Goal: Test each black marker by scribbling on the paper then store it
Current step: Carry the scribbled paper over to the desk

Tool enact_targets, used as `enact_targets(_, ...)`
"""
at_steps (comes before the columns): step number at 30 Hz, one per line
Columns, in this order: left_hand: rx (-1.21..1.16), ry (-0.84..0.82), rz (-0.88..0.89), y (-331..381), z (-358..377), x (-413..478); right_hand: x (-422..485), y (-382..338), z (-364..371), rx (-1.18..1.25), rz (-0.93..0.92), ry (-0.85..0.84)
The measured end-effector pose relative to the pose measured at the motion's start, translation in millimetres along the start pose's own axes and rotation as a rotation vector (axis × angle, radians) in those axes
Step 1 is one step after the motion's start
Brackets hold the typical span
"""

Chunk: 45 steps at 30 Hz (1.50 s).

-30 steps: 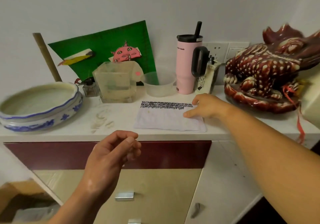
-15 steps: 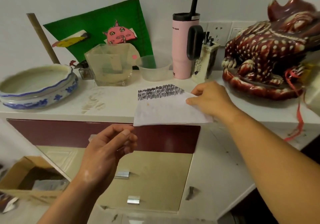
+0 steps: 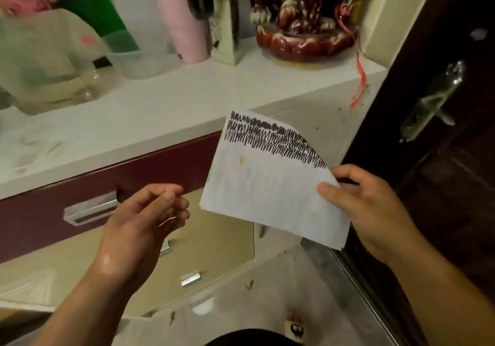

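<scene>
Your right hand (image 3: pixel 375 206) pinches the paper (image 3: pixel 267 185) by its right edge, holding it tilted in the air in front of the bench (image 3: pixel 160 110), clear of its top (black scribbles band the sheet's upper edge). Your left hand (image 3: pixel 142 222) hovers beside the paper, fingers loosely curled, grasping nothing.

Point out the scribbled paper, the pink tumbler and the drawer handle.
scribbled paper (image 3: pixel 267 185), head view, blank middle of the sheet
pink tumbler (image 3: pixel 182 24), head view, lower body
drawer handle (image 3: pixel 91 209), head view, metal bar
</scene>
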<state>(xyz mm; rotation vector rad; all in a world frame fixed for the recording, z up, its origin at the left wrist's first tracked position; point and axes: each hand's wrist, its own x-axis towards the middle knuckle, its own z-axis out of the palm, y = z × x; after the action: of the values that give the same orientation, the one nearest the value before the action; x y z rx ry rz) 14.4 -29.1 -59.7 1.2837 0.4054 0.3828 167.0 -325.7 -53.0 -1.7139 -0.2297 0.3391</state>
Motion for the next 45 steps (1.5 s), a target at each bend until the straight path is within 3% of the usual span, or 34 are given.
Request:
enact_targets(8,0.200,-0.408,-0.260,-66.7,-1.3,-26.7,-202.8,102.4,28.1,0.138,0.367,0.534)
enact_targets(21,0.512,-1.026,-0.480,-149.4,78.6,-198.8,-533.6,180.5,73.8,0.379,0.645,1.173)
enact_targets(34,0.658,-1.603,-0.567,-221.6,151.2,-582.8,-911.3,223.7,149.6,0.559,0.744,1.652)
enact_targets(40,0.744,-1.842,-0.539,-242.6,185.3,-737.8,-1028.1,245.6,174.3,0.679,0.787,1.875)
enact_targets(45,0.786,-2.011,-0.544,-267.6,229.7,-854.7,-1098.0,269.1,153.6,0.756,0.791,2.041)
